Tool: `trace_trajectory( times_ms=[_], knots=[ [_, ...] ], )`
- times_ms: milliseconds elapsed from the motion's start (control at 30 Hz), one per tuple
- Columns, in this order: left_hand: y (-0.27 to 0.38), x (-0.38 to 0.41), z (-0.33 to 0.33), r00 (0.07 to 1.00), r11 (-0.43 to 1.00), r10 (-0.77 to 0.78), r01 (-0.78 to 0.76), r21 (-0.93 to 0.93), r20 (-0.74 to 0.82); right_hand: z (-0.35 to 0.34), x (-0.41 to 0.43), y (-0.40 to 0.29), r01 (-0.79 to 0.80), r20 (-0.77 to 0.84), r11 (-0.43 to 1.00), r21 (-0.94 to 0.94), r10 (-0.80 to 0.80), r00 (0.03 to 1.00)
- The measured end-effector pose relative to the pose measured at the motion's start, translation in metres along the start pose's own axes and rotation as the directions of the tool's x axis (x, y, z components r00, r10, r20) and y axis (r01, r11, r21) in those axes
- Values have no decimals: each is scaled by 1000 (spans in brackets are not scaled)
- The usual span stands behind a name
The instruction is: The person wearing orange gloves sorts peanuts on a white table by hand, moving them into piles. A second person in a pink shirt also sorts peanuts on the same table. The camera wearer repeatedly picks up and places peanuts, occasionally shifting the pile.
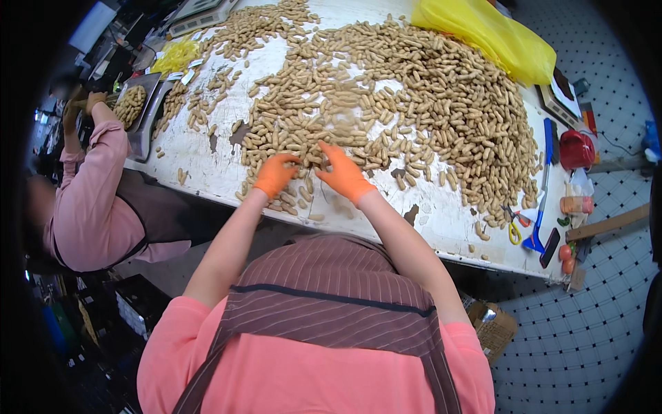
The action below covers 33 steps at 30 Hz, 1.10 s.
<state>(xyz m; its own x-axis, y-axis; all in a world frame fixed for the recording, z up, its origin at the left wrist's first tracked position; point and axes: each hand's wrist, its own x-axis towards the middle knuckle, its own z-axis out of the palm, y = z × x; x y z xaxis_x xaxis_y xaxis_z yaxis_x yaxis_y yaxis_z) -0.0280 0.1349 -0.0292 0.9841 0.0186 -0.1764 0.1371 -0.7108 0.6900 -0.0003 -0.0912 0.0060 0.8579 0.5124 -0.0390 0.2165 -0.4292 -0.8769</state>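
Observation:
Unshelled peanuts (305, 124) lie spread over a worn white tabletop (201, 160) before me. My left hand (275, 174), in an orange glove, rests at the near edge of the spread with its thumb and fingers apart. Beside it my right hand (345, 175), gloved alike, reaches among the peanuts with index finger and thumb spread. Nothing held shows in either hand, though the left fingertips partly hide what lies under them. A few peanuts between my hands and the table's edge are blurred, as are some just beyond my right hand.
A deep peanut heap (465, 119) covers the right side, below a yellow mesh bag (491, 39). Scissors (513, 233), a blue-handled scraper (543, 202) and a red container (576, 150) lie at the right end. At left, a co-worker (95, 202) works by a scale (142, 139) bearing bagged peanuts (130, 107).

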Motion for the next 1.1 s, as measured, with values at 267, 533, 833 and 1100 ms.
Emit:
trace_trajectory(
  times_ms=[267,533,833,1100],
  knots=[
    [0,-5,-77,880,749,-461,318,-581,-113,-104,-55,82,-270,-512,768,-581,-86,855],
    [8,18,-51,938,797,-344,272,-539,-35,-58,-21,97,-330,-483,741,-584,9,876],
    [-33,66,-58,809,702,-547,302,-645,-217,45,101,27,-96,-286,927,-362,-13,958],
    [-18,67,-104,740,591,-643,315,-743,-199,28,144,-23,448,97,880,-162,-437,894]
  ],
)
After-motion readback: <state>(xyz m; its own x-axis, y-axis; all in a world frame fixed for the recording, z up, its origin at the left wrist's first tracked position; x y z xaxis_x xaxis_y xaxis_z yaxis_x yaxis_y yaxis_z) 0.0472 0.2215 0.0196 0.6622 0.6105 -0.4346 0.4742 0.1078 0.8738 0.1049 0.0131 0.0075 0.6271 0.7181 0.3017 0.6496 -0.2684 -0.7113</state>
